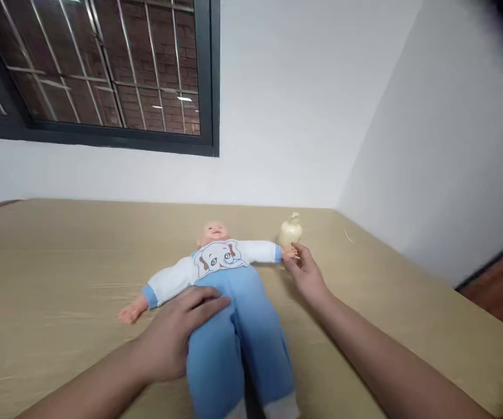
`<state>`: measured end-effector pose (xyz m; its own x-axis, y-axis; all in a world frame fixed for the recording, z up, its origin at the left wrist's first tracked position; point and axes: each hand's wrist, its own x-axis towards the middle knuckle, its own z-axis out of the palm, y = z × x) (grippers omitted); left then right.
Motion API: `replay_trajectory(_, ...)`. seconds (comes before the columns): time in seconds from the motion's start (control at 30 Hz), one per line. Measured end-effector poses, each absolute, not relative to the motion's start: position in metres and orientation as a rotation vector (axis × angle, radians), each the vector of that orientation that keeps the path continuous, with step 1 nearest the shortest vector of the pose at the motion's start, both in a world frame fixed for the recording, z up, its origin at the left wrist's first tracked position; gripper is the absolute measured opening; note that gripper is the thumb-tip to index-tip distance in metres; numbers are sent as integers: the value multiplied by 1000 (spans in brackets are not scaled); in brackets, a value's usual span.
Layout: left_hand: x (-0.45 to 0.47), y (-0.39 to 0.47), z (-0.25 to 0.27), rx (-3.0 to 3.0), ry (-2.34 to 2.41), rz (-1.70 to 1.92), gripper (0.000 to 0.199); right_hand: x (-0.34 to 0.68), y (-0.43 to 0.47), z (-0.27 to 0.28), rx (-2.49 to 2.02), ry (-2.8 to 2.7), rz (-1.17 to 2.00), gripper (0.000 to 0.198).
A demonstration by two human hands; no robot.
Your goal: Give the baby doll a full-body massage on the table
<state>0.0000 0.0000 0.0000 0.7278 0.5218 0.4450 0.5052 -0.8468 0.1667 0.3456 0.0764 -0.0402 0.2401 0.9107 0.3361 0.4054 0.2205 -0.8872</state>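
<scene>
On the tan sheet (pixel 81 250), the doll (pixel 245 291) lies face up. The left hand (pixel 177 326) rests across its blue pants (pixel 257 343); I can't tell if it grips. The right hand (pixel 310 279), arm stretched forward, pinches the doll's little hand (pixel 288 252). Holding softly seems best.

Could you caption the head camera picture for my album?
Left hand on a doll in blue trousers, right hand touching the doll's hand, near a cream-coloured bottle.
</scene>
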Motion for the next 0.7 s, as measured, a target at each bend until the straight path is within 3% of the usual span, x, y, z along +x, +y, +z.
replay_trajectory(0.4, 6, -2, -3, 3101, 788, 732, 68, 363, 91, -42, -1776, -1743, 364, 33)
replay_trajectory(0.57, 5, 2, -8, 3099, 845, 858, 61, 358, 88, -41, -1641, -1615, 508, 25)
replay_trajectory(0.7, 1, 4, -13, 3066, 894, 916, 60, 346, 78, -34, -1396, -1451, 622, 32)
